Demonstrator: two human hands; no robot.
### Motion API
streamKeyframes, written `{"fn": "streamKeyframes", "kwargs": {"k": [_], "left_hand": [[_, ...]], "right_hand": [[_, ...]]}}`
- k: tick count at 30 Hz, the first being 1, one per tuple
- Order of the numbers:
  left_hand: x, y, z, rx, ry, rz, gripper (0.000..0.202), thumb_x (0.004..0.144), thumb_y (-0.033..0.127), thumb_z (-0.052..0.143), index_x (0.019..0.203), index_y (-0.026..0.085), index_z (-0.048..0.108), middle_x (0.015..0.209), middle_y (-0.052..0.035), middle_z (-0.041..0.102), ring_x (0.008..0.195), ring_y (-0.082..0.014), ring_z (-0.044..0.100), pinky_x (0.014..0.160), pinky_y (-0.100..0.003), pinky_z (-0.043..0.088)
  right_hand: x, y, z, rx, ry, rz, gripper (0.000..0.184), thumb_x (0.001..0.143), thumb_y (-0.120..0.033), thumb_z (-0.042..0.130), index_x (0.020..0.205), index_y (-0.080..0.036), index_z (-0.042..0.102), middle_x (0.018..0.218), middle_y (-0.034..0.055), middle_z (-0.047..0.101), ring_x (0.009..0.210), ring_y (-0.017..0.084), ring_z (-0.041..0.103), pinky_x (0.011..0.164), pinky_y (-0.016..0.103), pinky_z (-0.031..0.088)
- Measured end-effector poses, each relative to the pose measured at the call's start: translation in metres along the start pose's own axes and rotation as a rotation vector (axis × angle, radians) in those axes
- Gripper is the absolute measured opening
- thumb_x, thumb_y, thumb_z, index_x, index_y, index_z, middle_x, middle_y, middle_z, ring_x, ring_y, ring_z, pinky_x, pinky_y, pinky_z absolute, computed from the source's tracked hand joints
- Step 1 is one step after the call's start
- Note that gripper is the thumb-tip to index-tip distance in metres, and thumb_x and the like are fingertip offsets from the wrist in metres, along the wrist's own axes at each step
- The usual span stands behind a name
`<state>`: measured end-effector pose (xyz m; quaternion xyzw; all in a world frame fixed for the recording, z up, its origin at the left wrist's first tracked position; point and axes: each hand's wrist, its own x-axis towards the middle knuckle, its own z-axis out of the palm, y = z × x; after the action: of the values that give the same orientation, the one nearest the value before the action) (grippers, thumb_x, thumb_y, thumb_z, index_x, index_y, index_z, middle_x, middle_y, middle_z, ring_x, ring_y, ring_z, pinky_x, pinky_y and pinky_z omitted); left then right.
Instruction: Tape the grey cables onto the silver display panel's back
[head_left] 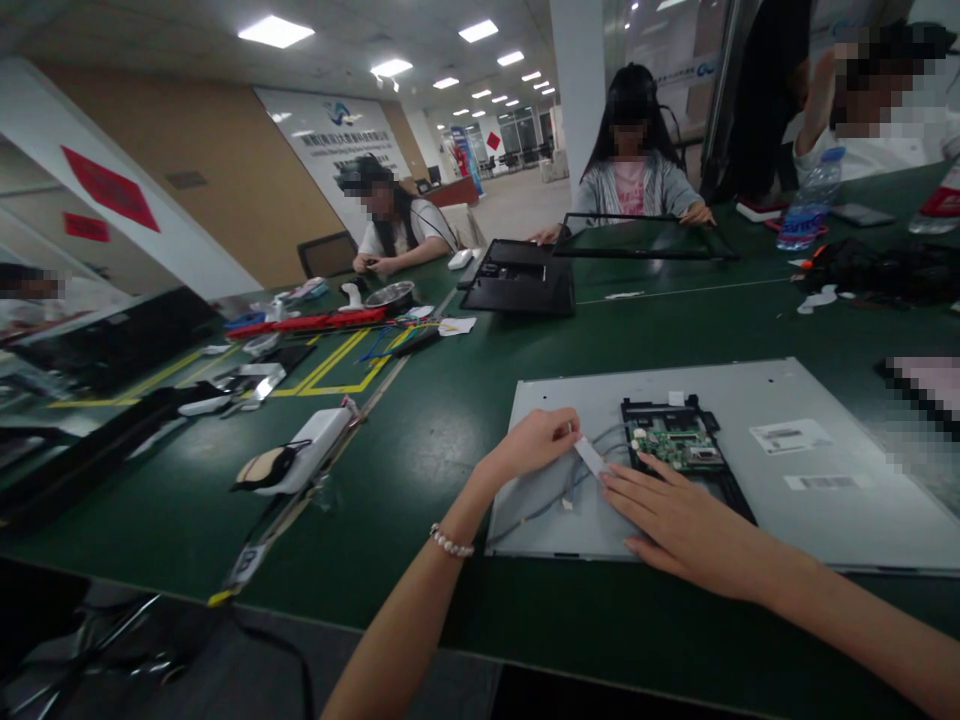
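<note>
A grey metal display panel [720,390] lies back side up on the table before me. My left hand [541,440] pinches the upper end of a white strip [591,456], which looks like tape. My right hand [679,515] lies over the panel with fingers stretched out, its fingertips at the strip's lower end. Blue-grey cables [555,505] run under the strip toward a green circuit board [679,443]. That board sits in a black plastic frame [739,490], partly hidden by my right hand. White labels [791,436] are stuck on the panel's right part.
Across the green table [420,470], a person [634,180] holds a thin black frame [645,255] beside a black panel [517,280]. A white power strip [304,455] lies left. A water bottle [810,205] stands at the back right. Other people sit farther left.
</note>
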<state>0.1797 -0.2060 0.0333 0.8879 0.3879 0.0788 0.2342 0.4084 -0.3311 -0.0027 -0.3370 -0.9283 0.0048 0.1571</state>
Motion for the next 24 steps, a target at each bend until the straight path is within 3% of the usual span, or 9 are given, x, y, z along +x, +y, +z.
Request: {"fn": "streamKeyframes", "kwargs": {"k": [5, 8, 11, 14, 18, 24], "left_hand": [[0.000, -0.002, -0.003, -0.067, 0.016, 0.003, 0.014, 0.092, 0.028, 0.047, 0.090, 0.018, 0.057, 0.064, 0.0042, 0.054, 0.060, -0.0107, 0.050, 0.060, -0.022, 0.037], [0.001, -0.003, -0.001, 0.020, -0.033, -0.014, 0.012, 0.090, 0.027, 0.049, 0.090, 0.019, 0.058, 0.067, 0.0031, 0.057, 0.062, -0.0117, 0.052, 0.059, -0.022, 0.036], [0.002, -0.001, 0.001, 0.141, 0.001, -0.013, 0.013, 0.087, 0.024, 0.053, 0.098, 0.019, 0.058, 0.072, 0.0016, 0.059, 0.066, -0.0138, 0.054, 0.062, -0.024, 0.037], [0.002, 0.007, 0.002, 0.194, 0.050, 0.082, 0.018, 0.087, 0.020, 0.051, 0.104, 0.019, 0.058, 0.084, -0.0018, 0.060, 0.076, -0.0157, 0.056, 0.069, -0.026, 0.041], [0.002, 0.018, 0.004, 0.137, -0.040, 0.274, 0.014, 0.090, 0.019, 0.047, 0.094, 0.019, 0.061, 0.093, -0.0041, 0.061, 0.090, -0.0166, 0.056, 0.081, -0.028, 0.042], [0.003, 0.022, 0.011, 0.101, -0.082, 0.191, 0.009, 0.088, 0.021, 0.049, 0.092, 0.018, 0.057, 0.087, -0.0036, 0.060, 0.081, -0.0164, 0.055, 0.075, -0.029, 0.042]], "right_hand": [[-0.001, -0.001, 0.000, -0.011, -0.004, 0.012, 0.045, 0.098, -0.034, 0.042, 0.138, -0.016, 0.052, 0.144, 0.0084, 0.052, 0.136, 0.020, 0.042, 0.117, 0.043, 0.027], [-0.001, -0.002, 0.001, -0.010, -0.007, 0.027, 0.044, 0.098, -0.034, 0.043, 0.137, -0.016, 0.053, 0.144, 0.0085, 0.052, 0.135, 0.020, 0.043, 0.116, 0.043, 0.030], [-0.001, -0.002, 0.001, -0.020, -0.006, 0.023, 0.044, 0.098, -0.034, 0.042, 0.137, -0.016, 0.053, 0.144, 0.0087, 0.052, 0.134, 0.020, 0.045, 0.115, 0.042, 0.032], [0.000, -0.002, 0.001, -0.027, 0.003, 0.018, 0.044, 0.099, -0.034, 0.041, 0.136, -0.014, 0.053, 0.143, 0.0096, 0.053, 0.133, 0.020, 0.047, 0.114, 0.041, 0.034], [-0.001, -0.002, 0.003, -0.016, 0.022, 0.023, 0.044, 0.099, -0.034, 0.041, 0.135, -0.012, 0.054, 0.142, 0.0107, 0.054, 0.131, 0.021, 0.049, 0.113, 0.040, 0.036], [-0.001, -0.001, 0.003, 0.027, 0.033, 0.031, 0.044, 0.097, -0.031, 0.045, 0.136, -0.013, 0.053, 0.141, 0.0106, 0.055, 0.131, 0.020, 0.048, 0.114, 0.040, 0.035]]}}
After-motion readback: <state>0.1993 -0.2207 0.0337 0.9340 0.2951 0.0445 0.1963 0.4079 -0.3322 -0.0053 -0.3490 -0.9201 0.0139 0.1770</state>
